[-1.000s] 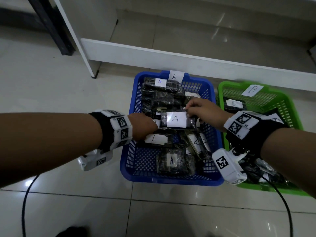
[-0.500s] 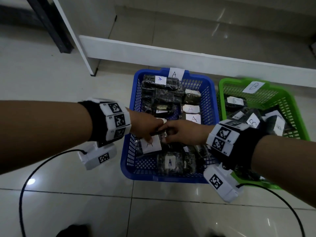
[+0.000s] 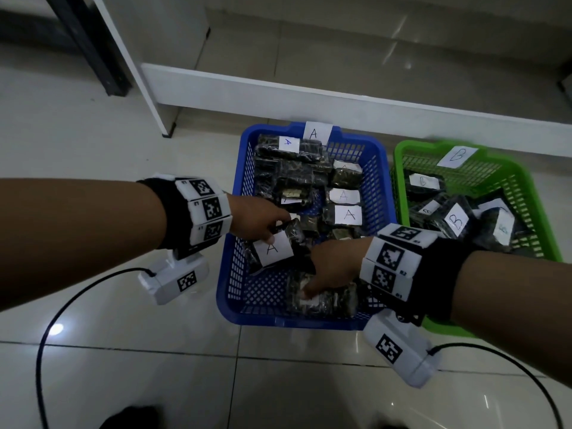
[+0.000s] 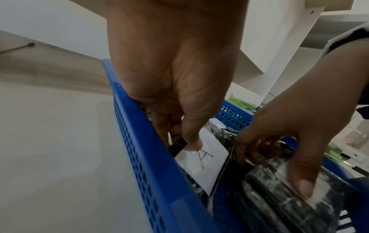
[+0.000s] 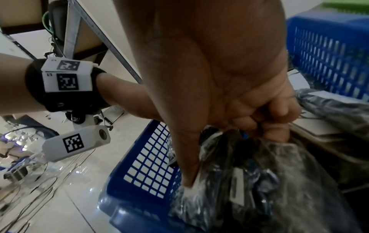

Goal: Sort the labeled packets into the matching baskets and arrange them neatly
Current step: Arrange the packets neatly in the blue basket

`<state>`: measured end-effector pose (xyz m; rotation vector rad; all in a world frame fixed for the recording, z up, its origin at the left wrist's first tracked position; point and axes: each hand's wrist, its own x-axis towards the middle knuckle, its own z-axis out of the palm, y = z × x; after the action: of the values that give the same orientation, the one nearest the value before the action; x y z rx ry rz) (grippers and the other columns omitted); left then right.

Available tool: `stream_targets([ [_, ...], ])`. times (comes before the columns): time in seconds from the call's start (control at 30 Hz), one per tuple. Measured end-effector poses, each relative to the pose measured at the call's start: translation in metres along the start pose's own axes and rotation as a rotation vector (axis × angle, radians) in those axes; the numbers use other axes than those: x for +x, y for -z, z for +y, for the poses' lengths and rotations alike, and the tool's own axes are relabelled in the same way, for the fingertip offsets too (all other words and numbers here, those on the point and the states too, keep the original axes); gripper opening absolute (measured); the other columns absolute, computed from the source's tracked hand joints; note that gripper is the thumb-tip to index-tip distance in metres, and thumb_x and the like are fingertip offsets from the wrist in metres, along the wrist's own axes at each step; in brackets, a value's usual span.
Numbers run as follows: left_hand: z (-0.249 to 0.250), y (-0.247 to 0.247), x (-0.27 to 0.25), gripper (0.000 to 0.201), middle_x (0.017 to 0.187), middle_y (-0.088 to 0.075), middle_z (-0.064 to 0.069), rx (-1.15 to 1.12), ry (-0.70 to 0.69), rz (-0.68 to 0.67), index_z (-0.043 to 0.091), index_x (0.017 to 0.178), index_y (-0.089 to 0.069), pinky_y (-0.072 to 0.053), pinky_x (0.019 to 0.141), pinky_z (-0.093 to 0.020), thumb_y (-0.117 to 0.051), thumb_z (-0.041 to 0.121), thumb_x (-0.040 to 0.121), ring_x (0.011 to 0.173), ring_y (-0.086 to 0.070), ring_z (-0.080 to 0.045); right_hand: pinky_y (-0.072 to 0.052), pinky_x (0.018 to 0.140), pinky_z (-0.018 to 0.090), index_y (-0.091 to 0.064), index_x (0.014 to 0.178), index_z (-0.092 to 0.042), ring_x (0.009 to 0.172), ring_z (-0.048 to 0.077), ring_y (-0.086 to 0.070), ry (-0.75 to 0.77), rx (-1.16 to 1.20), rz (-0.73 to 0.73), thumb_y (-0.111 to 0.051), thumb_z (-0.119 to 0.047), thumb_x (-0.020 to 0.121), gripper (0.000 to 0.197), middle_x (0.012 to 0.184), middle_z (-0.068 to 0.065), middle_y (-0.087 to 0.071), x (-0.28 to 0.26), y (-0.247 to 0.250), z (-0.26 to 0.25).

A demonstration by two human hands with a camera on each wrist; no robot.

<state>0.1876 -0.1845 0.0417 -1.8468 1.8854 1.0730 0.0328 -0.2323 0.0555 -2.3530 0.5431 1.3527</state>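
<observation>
Your left hand (image 3: 257, 219) reaches into the blue basket (image 3: 235, 292), pinching an A packet (image 3: 274, 249); your right hand (image 3: 332, 264), just beside it, grips another packet (image 3: 322, 300). Left wrist view: thumb on the label. Right wrist view: fingers curled round plastic.

Pale glossy tiled floor (image 3: 93, 150), two baskets on it.
Blue basket (image 3: 376, 187) at centre; green basket (image 3: 526, 193) touching at its 3 o'clock. White shelf frame (image 3: 309, 97) at 12; black cable (image 3: 55, 320) at 8.
</observation>
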Motion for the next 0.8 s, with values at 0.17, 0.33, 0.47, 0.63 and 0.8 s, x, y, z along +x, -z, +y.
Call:
stream_targets([
  [0.17, 0.0, 0.0, -0.001, 0.044, 0.126, -0.056, -0.007, 0.011, 0.003, 0.017, 0.013, 0.136, -0.041, -0.042, 0.087, -0.031, -0.053, 0.027, 0.095, 0.109, -0.054, -0.023, -0.045, 0.064, 0.026, -0.066, 0.105, -0.009, 0.077, 0.016, -0.056, -0.016, 0.077, -0.025, -0.065, -0.056, 0.077, 0.054, 0.091, 0.003, -0.063, -0.003, 0.01, 0.01],
  [0.33, -0.001, -0.004, -0.002, 0.046, 0.124, -0.057, -0.005, -0.002, -0.02, 0.043, 0.015, 0.135, -0.04, -0.043, 0.082, -0.03, -0.056, 0.027, 0.094, 0.101, -0.054, -0.02, -0.053, 0.08, 0.036, -0.069, 0.099, -0.016, 0.097, 0.021, -0.064, -0.009, 0.245, 0.002, -0.068, -0.052, 0.073, 0.045, 0.105, 0.003, -0.068, -0.016, 0.042, 0.03],
  [0.47, 0.002, -0.008, -0.004, 0.038, 0.115, -0.057, -0.008, 0.0, -0.052, 0.022, 0.012, 0.125, -0.044, -0.038, 0.071, -0.026, -0.058, 0.025, 0.093, 0.084, -0.047, -0.013, -0.053, 0.082, 0.036, -0.067, 0.102, -0.003, 0.083, 0.026, -0.067, -0.021, 0.672, 0.112, -0.064, -0.032, 0.084, 0.035, 0.094, 0.011, -0.072, -0.031, 0.071, 0.061],
  [0.63, 0.012, -0.013, -0.005, 0.04, 0.119, -0.061, 0.001, 0.027, -0.136, -0.021, 0.019, 0.127, -0.053, -0.04, 0.079, -0.02, -0.062, 0.03, 0.089, 0.096, -0.055, -0.012, -0.054, 0.061, 0.023, -0.062, 0.096, -0.004, 0.065, 0.012, -0.065, 0.069, 1.121, 0.196, -0.054, -0.02, 0.093, 0.018, 0.081, 0.006, -0.069, -0.029, 0.068, 0.08],
  [0.8, 0.024, -0.033, 0.0, 0.044, 0.13, -0.056, -0.005, 0.171, -0.193, -0.099, 0.016, 0.136, -0.047, -0.039, 0.093, -0.027, -0.053, 0.03, 0.095, 0.117, -0.052, -0.02, -0.053, 0.053, 0.02, -0.061, 0.096, -0.012, 0.061, 0.011, -0.067, 0.107, 1.415, 0.27, -0.05, -0.021, 0.093, 0.015, 0.077, 0.002, -0.071, -0.016, 0.051, 0.08],
])
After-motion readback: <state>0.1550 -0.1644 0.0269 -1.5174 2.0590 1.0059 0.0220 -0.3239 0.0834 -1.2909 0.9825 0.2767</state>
